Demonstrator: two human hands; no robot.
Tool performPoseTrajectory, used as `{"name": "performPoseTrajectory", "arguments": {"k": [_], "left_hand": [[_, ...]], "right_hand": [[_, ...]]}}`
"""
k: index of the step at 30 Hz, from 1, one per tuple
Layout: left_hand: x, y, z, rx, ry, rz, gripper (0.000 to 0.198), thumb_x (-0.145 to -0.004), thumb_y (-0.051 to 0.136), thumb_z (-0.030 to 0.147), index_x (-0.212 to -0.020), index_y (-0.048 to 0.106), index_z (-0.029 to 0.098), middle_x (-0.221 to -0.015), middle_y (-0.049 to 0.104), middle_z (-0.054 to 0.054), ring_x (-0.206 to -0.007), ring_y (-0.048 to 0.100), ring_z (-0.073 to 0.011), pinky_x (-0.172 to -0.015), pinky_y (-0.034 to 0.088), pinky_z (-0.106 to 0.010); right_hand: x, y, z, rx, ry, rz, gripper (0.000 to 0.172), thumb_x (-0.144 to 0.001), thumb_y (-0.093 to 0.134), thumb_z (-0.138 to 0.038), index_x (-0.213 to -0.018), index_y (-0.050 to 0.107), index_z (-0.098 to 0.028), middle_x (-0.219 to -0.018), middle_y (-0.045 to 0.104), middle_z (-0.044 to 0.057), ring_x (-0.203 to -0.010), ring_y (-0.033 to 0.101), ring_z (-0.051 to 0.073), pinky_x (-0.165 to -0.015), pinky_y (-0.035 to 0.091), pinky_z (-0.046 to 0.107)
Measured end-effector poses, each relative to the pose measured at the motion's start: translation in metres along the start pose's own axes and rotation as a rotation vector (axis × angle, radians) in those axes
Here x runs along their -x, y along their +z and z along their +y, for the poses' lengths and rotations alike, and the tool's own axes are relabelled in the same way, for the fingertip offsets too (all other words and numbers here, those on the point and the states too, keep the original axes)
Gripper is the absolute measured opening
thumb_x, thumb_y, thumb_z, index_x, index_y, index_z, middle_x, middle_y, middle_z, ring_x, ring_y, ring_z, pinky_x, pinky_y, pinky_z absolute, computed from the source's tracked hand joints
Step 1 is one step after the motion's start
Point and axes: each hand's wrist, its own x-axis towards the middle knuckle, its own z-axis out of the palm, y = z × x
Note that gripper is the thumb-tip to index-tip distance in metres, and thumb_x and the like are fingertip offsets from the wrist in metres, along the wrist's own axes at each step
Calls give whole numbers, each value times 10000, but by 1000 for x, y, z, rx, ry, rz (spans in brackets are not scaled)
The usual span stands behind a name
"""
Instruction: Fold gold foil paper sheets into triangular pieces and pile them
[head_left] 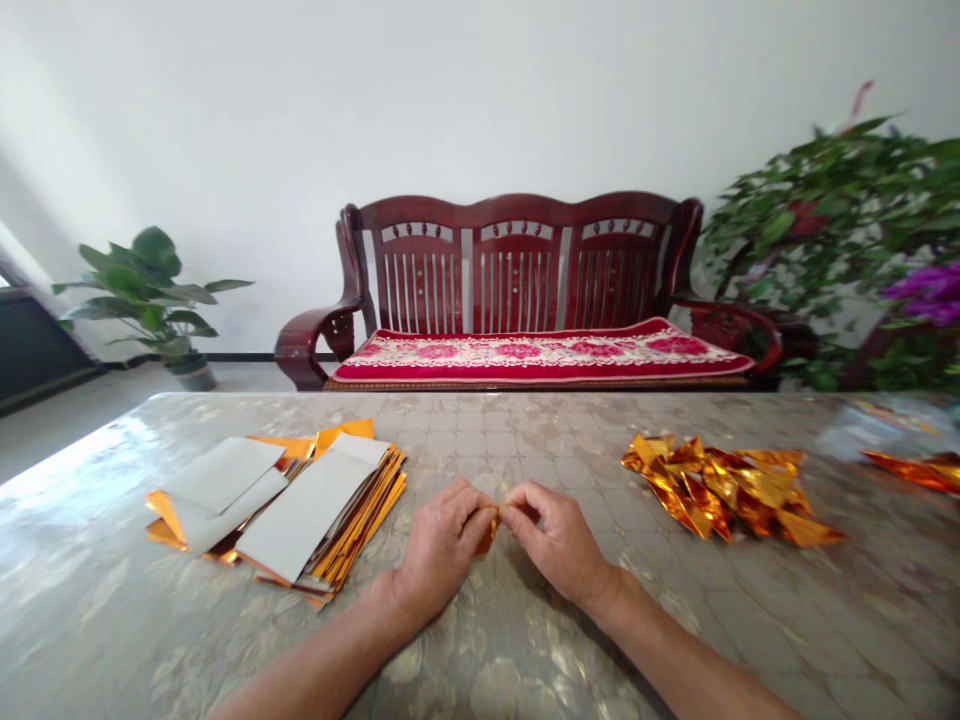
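My left hand (pixel 444 540) and my right hand (pixel 559 540) meet over the middle of the table, fingertips pinched close together. Between them is a small piece of gold foil paper (pixel 487 535), mostly hidden by the left fingers. Both hands are closed on it at its upper edge. To the left lies a loose stack of foil paper sheets (pixel 315 510), pale grey on the upper faces with orange-gold edges. On the right is a pile of folded gold foil pieces (pixel 724 490), shiny and pointed.
The table (pixel 480 650) has a patterned, glossy cover. At its right edge lie a clear plastic bag (pixel 892 428) and another orange foil piece (pixel 919 470). Beyond stands a dark red wooden bench (pixel 517 215) with a floral cushion (pixel 540 350). Potted plants (pixel 150 290) flank it.
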Motion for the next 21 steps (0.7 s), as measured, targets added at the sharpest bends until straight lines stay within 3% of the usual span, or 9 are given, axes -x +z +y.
{"name": "performPoseTrajectory", "arguments": {"k": [4,8,16,21], "left_hand": [[-1,1,2,59,-45,-21,237,-917,516,235,-734,659,184,-721,599,13,-714,559,-122,-684,382,-230],[-3,3,2,163,-107,-33,256,-900,525,267,-689,634,170,-700,596,8,-691,557,-121,-664,390,-227],[-2,14,0,755,-352,-100,381,-834,599,521,-723,567,158,-501,519,41,-403,418,-70,-421,336,-184],[-3,13,7,820,-368,-82,420,-796,646,550,-710,571,145,-520,557,22,-403,432,-58,-405,332,-167]], "right_hand": [[0,-2,0,-41,42,-8,269,-907,542,-342,-684,553,-191,-604,511,-41,-600,497,109,-578,360,223],[-3,-5,2,-389,212,2,391,-931,463,-497,-718,568,-187,-586,519,-33,-544,513,113,-516,403,222],[-1,9,3,-766,329,-17,352,-797,689,-524,-796,604,-181,-621,600,-26,-553,554,108,-543,466,224],[2,14,5,-850,337,-18,315,-791,720,-479,-819,603,-189,-622,629,-22,-556,565,107,-548,463,220]]}}
